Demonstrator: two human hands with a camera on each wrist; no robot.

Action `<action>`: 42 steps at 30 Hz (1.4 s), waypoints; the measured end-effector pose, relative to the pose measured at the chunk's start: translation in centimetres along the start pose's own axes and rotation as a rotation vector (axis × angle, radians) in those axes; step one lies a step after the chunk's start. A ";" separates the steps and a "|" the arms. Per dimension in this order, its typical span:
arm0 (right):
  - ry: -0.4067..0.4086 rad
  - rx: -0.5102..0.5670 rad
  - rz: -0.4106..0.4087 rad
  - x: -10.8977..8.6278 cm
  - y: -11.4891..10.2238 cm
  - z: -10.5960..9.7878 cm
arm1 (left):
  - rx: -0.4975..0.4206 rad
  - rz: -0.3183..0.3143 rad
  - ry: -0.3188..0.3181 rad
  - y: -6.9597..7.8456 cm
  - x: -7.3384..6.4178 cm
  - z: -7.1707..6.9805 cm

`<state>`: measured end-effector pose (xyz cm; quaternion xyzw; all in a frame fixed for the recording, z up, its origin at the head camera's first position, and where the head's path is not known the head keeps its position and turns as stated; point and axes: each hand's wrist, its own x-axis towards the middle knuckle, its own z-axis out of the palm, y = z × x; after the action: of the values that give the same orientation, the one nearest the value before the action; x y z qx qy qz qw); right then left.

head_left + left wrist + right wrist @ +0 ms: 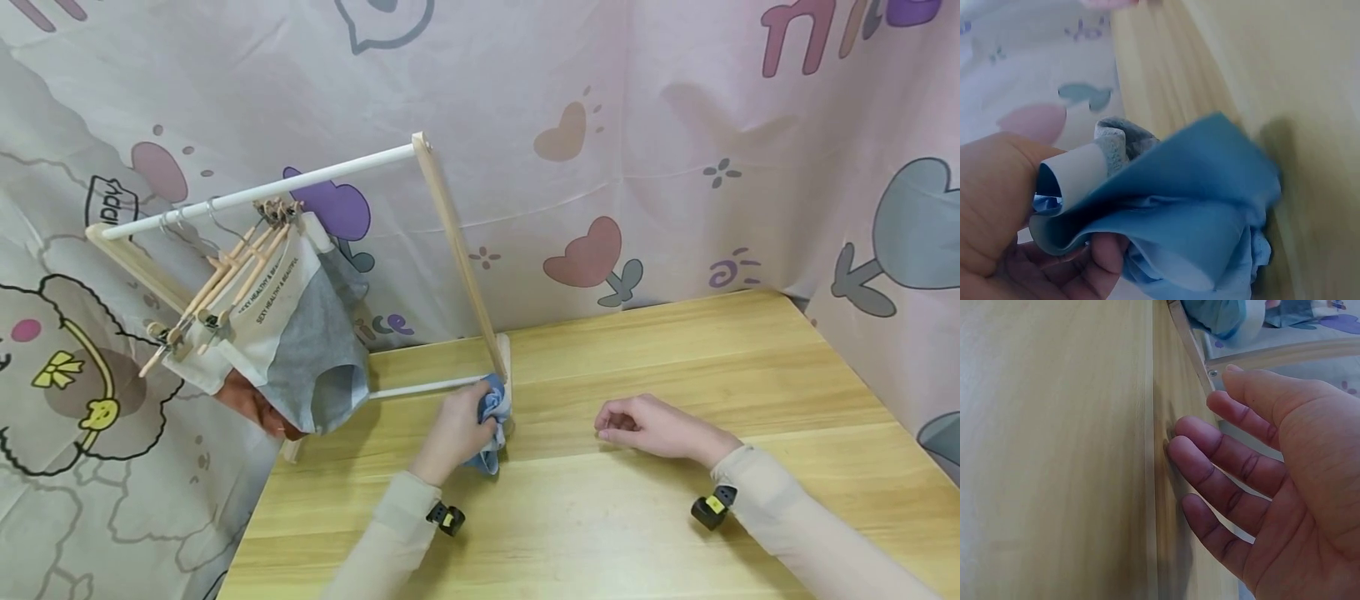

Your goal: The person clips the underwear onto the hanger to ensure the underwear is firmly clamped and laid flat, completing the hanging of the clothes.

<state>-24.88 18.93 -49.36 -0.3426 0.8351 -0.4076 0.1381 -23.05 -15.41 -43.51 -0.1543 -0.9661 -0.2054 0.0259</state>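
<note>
My left hand (452,427) grips a bunched blue cloth (491,408) beside the right foot of the clothes rack (457,225). In the left wrist view, the fingers and thumb curl round the folded blue fabric (1191,169), which has a paler band near the thumb. What kind of item the cloth is, I cannot tell. My right hand (648,427) hovers low over the table to the right, fingers loosely bent with nothing in them. The right wrist view shows that hand (1260,469) with its fingers spread apart above the wood.
Grey-and-white garments (303,342) with printed lettering hang on wooden hangers (240,271) at the rack's left end, with a rust-coloured one (255,404) below. The wooden table (600,525) spreads beneath. A patterned curtain (480,75) encloses the back and sides.
</note>
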 end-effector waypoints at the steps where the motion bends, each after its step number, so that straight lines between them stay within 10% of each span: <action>1: 0.002 0.001 0.002 0.0 0.0 0.0 | 0.002 0.020 -0.004 0.5 -0.1 0.2; 24: 0.120 -0.035 0.002 -1.1 -1.2 -2.0 | -0.041 0.353 0.081 8.8 0.8 0.6; 34: -0.019 -0.100 -0.051 -0.9 -0.1 -1.1 | -0.005 0.233 -0.123 6.9 -0.1 4.9; 42: -0.050 -0.109 -0.035 -1.5 0.0 -0.3 | 0.092 0.216 -0.090 6.3 -3.1 5.0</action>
<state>-24.02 20.15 -49.25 -0.3740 0.8464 -0.3551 0.1327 -18.04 -8.80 -45.99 -0.2653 -0.9524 -0.1499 0.0114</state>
